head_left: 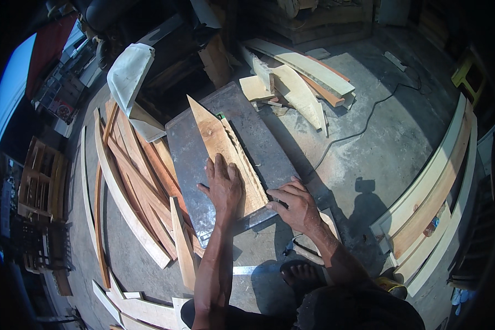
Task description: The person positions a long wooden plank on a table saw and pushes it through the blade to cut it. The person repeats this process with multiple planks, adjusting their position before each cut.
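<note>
A pointed, wedge-shaped wooden board (217,137) lies on a dark grey metal saw table (258,143). My left hand (223,184) presses flat on the near end of the board, fingers spread. My right hand (294,203) rests at the board's right near corner by the table's edge, fingers curled; whether it grips anything I cannot tell. A toothed saw blade (237,144) shows along the board's right edge.
Curved wooden strips (132,181) lie stacked on the concrete floor at left. Pale offcuts (297,82) are piled beyond the table. Long curved planks (434,192) lie at right. A black cable (363,124) runs across the floor. My sandalled foot (302,272) is below.
</note>
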`<state>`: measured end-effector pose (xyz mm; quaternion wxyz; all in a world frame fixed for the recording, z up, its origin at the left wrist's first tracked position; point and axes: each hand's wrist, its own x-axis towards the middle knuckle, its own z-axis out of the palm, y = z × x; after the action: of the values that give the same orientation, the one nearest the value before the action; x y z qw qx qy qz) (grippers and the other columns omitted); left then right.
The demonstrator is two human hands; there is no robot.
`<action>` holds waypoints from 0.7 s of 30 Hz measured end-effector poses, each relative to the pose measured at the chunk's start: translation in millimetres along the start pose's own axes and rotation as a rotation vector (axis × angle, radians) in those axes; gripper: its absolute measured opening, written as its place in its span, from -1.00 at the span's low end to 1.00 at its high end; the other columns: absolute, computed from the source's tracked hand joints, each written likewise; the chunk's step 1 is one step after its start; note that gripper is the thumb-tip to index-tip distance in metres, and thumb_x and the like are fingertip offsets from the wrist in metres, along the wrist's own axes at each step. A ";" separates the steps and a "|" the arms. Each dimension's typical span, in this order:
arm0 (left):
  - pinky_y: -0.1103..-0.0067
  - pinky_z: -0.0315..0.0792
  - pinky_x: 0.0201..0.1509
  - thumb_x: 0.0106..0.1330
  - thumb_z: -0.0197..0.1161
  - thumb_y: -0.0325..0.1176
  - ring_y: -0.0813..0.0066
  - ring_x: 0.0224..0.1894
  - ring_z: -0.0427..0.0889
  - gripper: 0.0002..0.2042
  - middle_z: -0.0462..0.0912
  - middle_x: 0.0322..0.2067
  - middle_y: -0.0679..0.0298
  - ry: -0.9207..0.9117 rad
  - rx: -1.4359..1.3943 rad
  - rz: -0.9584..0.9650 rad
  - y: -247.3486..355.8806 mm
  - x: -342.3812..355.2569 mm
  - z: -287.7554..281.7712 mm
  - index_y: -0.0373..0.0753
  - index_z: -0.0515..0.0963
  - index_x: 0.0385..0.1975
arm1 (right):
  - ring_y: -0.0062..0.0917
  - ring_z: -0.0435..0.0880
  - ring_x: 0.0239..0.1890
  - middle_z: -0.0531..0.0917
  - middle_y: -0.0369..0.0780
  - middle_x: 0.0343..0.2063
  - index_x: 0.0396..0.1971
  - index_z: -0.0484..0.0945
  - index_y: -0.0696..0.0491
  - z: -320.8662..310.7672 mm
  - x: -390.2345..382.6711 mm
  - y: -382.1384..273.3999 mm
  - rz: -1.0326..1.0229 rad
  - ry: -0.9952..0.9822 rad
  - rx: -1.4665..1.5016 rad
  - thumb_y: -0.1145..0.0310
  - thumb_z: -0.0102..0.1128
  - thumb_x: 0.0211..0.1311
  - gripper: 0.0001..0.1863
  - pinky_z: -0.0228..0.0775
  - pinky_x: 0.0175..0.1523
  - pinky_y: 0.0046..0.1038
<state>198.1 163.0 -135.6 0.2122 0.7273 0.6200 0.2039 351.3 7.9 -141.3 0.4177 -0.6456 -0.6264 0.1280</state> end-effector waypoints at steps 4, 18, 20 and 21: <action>-0.33 -0.45 0.50 0.59 -0.08 -0.03 -0.08 0.61 -0.01 -0.42 0.06 0.55 -0.09 -0.004 0.013 0.016 0.5 -3.2 -0.9 -0.15 0.21 0.51 | -0.24 0.63 -0.02 0.72 -0.12 -0.20 -0.02 0.70 0.15 -6.2 10.7 8.9 0.041 0.110 0.019 0.39 0.34 0.30 -0.71 0.46 0.21 -0.22; -0.34 -0.29 0.48 0.59 -0.07 -0.15 -0.20 0.57 0.04 -0.43 0.08 0.48 -0.30 -0.035 0.041 0.079 5.9 -131.6 -8.2 -0.36 0.19 0.47 | -0.17 0.48 0.14 0.58 -0.09 0.02 0.06 0.64 0.15 4.1 -30.9 -18.9 0.094 0.260 -0.190 0.36 0.32 0.29 -0.63 0.31 0.28 -0.12; -0.32 -0.31 0.48 0.58 -0.07 -0.16 -0.24 0.56 0.05 -0.43 0.09 0.46 -0.36 -0.033 0.033 0.113 4.5 -155.4 -8.6 -0.41 0.19 0.46 | -0.14 0.52 0.08 0.53 -0.03 0.06 0.14 0.58 0.16 4.9 -60.0 -35.4 0.168 0.170 -0.095 0.28 0.36 0.30 -0.54 0.37 0.23 -0.16; -0.32 -0.32 0.48 0.58 -0.06 -0.17 -0.24 0.55 0.05 -0.42 0.09 0.46 -0.37 -0.031 0.023 0.129 3.5 -165.6 -8.4 -0.43 0.19 0.45 | -0.15 0.59 -0.02 0.55 0.00 0.02 0.17 0.56 0.15 9.6 -69.1 -41.2 0.259 0.185 0.128 0.26 0.35 0.33 -0.53 0.47 0.12 -0.19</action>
<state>171.7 -0.7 -132.2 0.1997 0.7712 0.5708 0.1989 303.2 -57.2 -143.2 0.4937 -0.7021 -0.4875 0.1604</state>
